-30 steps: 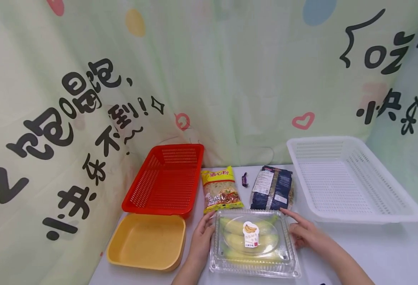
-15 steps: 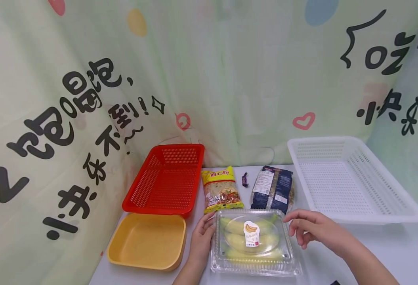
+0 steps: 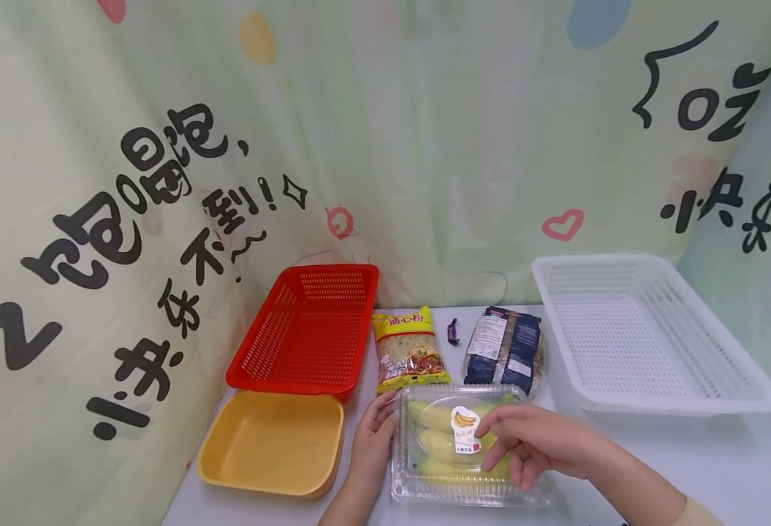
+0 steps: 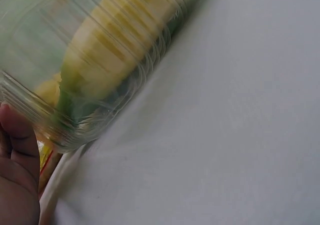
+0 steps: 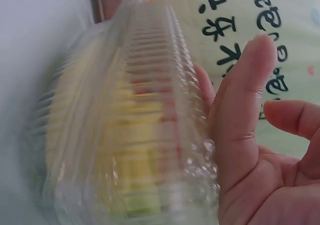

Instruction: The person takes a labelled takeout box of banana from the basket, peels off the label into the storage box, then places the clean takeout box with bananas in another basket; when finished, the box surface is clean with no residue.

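Banana box (image 3: 441, 464) sits on surface (image 3: 622, 467) just in front of pasta bag (image 3: 408, 352), L hand (image 3: 372, 436) at its left edge (can't tell if pinching), R hand (image 3: 535, 441) loosely spread over lid (image 3: 434, 418), holding nothing, so one-sided push cld prob skew it into bag.

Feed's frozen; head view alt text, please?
A clear banana box sits on a table, a person's left grip against its left side, the right grip over its lid. Behind lie yellow packet, purple item, blue packet; red basket and yellow tub left, white basket right.
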Available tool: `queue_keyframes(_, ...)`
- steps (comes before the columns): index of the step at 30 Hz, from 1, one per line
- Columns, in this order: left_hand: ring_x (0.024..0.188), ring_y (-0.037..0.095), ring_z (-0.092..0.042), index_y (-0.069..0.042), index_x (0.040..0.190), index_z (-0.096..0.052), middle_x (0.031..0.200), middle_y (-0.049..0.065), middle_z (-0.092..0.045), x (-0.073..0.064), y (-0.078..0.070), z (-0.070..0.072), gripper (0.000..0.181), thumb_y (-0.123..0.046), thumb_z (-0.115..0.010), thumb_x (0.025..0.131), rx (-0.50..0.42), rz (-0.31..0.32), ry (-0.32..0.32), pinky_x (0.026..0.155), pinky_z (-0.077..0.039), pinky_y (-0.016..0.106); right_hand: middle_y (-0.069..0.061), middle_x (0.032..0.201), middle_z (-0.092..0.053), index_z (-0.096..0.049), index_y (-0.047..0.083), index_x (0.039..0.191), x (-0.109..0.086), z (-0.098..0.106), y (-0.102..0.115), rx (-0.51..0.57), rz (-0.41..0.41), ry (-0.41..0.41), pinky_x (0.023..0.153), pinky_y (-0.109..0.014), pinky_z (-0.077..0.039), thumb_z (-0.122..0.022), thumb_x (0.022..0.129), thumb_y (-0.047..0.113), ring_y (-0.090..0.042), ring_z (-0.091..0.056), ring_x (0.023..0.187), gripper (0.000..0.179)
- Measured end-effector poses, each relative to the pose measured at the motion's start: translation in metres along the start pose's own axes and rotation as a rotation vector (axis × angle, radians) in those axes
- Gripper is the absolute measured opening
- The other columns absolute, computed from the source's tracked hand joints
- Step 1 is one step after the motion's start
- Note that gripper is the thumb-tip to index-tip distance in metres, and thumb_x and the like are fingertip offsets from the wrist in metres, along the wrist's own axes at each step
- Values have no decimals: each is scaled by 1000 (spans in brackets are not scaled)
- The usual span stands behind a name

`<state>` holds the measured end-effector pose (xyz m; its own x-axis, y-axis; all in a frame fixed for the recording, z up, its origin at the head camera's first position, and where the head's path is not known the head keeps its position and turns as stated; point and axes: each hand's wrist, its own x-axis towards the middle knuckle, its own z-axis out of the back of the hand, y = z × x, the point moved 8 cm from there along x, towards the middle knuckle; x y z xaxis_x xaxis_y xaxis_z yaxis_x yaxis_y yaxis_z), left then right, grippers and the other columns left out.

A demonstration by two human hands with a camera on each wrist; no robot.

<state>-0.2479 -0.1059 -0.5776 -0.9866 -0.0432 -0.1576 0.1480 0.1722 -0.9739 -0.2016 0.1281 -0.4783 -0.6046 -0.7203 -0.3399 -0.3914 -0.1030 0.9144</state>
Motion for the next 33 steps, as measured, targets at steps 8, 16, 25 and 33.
queue_keyframes(8, 117, 15, -61, -17, 139, -54, 133, 9, -63, 0, 0, 0, 41, -16, -55, 97, 9, 0, 0, 91, -54, 25, -20, 100, -73, -49, -9, 125, 12, -2, 0, 15, 14, -20, 54, -27, -57, -45, 103, 24, -9, -67, 57, 39)
queue_keyframes(16, 117, 16, -61, -16, 138, -55, 133, 9, -63, 1, 0, 0, 41, -15, -56, 97, 6, -3, 3, 90, -54, 26, -12, 94, -70, -62, -7, 119, 16, 1, -2, -126, -4, -127, 49, -25, -55, -49, 101, 22, -8, -59, 54, 37)
queue_keyframes(25, 119, 17, -61, -15, 137, -56, 132, 10, -63, 0, -2, 0, 40, -14, -56, 97, 18, -10, 3, 94, -53, 27, -6, 77, -70, -73, 6, 95, 21, 6, 3, -463, -13, -259, 44, -25, -51, -63, 93, 16, -8, -55, 47, 15)
queue_keyframes(33, 117, 16, -61, -16, 137, -56, 132, 9, -63, 0, -1, 1, 40, -15, -56, 97, 25, -1, -6, 93, -53, 26, -6, 68, -68, -71, 1, 84, 29, 3, 7, -480, 27, -276, 50, -30, -56, -66, 91, 14, -10, -61, 51, 16)
